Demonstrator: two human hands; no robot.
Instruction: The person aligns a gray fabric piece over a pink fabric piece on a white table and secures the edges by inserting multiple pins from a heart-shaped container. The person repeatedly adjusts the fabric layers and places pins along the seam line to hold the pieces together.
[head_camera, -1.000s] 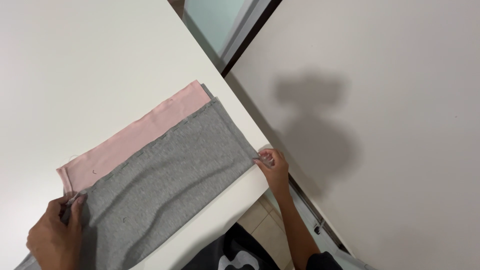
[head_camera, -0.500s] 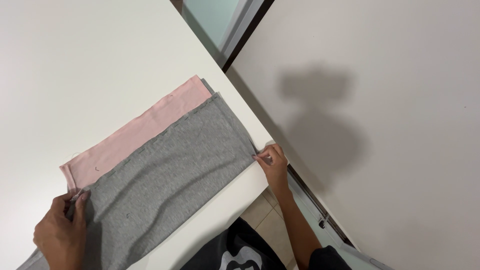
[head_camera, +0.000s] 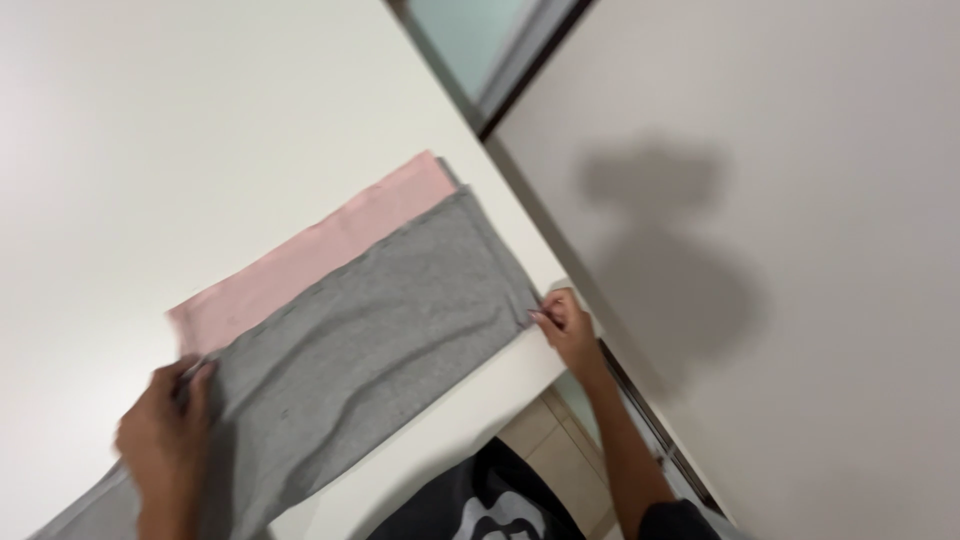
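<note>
A white table fills most of the view. Across its near edge a grey cloth is spread flat, slightly rippled, with a pink cloth lying under it and showing along the grey cloth's far side. The left hand is closed on one corner of the grey cloth, where the pink strip ends. The right hand is pinched on the opposite corner of the grey cloth, at the table's edge beside the wall.
</note>
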